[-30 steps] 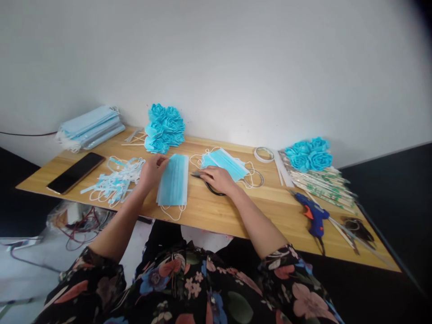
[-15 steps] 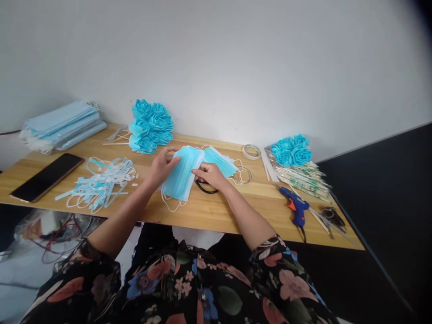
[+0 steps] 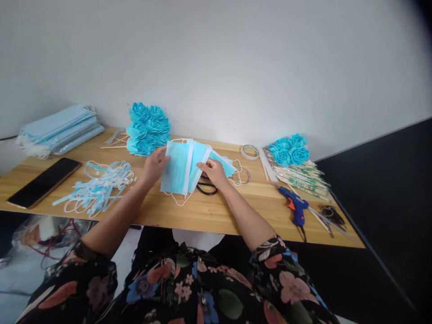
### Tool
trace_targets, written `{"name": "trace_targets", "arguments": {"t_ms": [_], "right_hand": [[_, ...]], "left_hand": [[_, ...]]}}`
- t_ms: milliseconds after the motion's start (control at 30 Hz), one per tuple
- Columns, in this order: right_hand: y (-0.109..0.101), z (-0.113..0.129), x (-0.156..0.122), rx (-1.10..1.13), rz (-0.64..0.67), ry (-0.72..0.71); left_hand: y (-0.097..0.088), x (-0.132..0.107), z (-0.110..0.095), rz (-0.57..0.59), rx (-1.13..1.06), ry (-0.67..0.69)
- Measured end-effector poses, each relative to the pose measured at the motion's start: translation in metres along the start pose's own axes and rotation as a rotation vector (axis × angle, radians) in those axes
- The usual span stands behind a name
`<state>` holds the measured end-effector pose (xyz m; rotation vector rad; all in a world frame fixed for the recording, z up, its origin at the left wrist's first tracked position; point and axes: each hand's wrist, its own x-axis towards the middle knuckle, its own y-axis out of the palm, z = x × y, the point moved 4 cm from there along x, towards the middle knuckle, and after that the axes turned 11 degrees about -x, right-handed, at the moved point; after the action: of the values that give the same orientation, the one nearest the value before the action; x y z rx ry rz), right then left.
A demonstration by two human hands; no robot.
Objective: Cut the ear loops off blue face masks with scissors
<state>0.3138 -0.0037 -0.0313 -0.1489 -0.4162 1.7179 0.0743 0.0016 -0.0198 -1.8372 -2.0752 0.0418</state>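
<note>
Just above the middle of the wooden table, two overlapping blue face masks are fanned apart, their white ear loops hanging below. My left hand pinches the left mask at its left edge. The right mask's upper right edge is between the thumb and fingers of my right hand. More face masks lie behind my right hand, partly hidden. Black scissor handles show under the held masks; the scissors' other parts are mostly covered.
A pile of cut mask strips and a phone lie left. Stacked masks and blue paper-like flowers stand behind. Rightward are a tape roll, more blue flowers on wrapped sticks, and a blue glue gun.
The held masks, stacked half a second ago, are now spread side by side. My left hand has moved slightly left with one, and the masks face me more fully.
</note>
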Motion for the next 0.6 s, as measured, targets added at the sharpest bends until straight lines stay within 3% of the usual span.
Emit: {"name": "trace_targets", "arguments": {"t_ms": [133, 267, 333, 467, 533, 600], "right_hand": [[-0.011, 0.000, 0.002, 0.123, -0.129, 0.027], [-0.016, 0.007, 0.001, 0.204, -0.139, -0.005], [-0.015, 0.011, 0.000, 0.227, -0.114, -0.016], [-0.013, 0.016, -0.004, 0.247, -0.070, -0.029], [-0.012, 0.016, -0.005, 0.262, -0.042, -0.039], [-0.013, 0.015, -0.004, 0.245, -0.033, -0.029]], "left_hand": [[-0.016, 0.003, 0.006, -0.039, 0.191, 0.019], [-0.015, 0.001, -0.013, -0.118, 0.322, 0.167], [0.000, 0.001, -0.021, -0.010, 0.120, 0.113], [0.053, -0.006, -0.029, 0.397, -0.465, -0.210], [0.075, -0.012, -0.032, 0.546, -0.593, -0.295], [0.089, -0.015, -0.034, 0.619, -0.646, -0.334]]}}
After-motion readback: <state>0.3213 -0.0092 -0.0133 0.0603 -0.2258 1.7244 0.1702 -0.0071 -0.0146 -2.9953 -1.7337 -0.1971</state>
